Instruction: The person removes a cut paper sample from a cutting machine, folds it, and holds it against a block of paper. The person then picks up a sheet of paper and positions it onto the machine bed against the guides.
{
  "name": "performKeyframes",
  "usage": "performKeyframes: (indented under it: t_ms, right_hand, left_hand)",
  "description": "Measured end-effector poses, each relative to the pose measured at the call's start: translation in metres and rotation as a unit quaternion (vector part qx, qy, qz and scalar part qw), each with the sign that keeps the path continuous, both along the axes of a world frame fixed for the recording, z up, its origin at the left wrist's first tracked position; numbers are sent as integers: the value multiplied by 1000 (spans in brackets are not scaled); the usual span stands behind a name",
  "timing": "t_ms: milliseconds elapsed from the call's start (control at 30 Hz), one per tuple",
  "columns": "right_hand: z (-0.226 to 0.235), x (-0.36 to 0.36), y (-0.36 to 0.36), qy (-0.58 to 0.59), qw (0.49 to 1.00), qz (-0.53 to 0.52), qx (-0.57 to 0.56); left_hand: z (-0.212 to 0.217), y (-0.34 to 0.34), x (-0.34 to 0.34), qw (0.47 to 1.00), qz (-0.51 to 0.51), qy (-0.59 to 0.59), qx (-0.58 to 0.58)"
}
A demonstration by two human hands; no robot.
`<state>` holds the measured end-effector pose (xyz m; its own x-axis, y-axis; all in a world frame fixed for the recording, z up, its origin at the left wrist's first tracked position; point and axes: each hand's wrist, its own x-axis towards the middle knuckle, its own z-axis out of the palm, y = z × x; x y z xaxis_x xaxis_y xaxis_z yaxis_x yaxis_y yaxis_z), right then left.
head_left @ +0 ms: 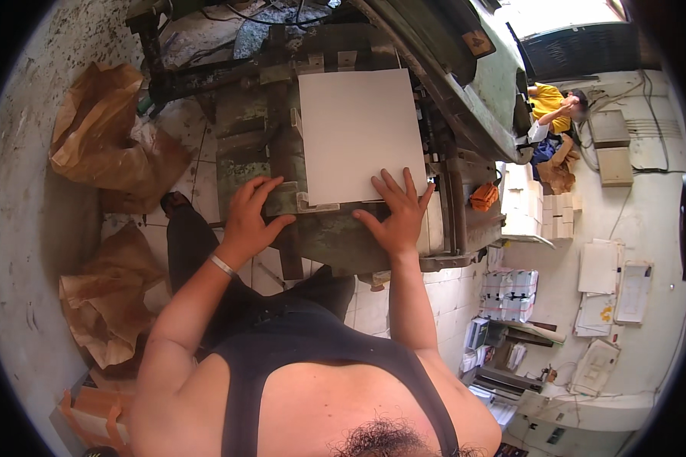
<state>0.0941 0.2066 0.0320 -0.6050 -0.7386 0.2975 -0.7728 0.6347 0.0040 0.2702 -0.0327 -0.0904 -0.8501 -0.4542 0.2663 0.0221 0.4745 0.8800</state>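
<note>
A white stack of paper (360,133) lies on the feed board of a worn green machine (320,236); how thick it is I cannot tell. My right hand (396,209) rests with fingers spread at the paper's near right corner, fingertips on the sheet. To the left of the paper, my left hand (253,213) is held over the machine's edge, thumb and fingers apart, with nothing in it. Beside the near left corner of the paper sits a small metal guide (316,206), between my two hands.
Crumpled brown paper (99,137) lies on the left, with more brown wrapping (110,297) nearer me. An orange object (484,196) sits at the machine's right. Stacks of paper (508,295) stand along the right side. A person in yellow (552,107) is at the far right.
</note>
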Motion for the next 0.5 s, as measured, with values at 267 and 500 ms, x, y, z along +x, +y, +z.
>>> performKeyframes:
  t_ms: [267, 500]
  right_hand:
    - [0, -1, -2, 4, 1000, 3, 9]
    - [-6, -1, -2, 25, 1000, 4, 8]
  left_hand:
    - [-1, -2, 1, 1000, 5, 8, -19]
    - [-1, 2, -1, 999, 28, 15, -28]
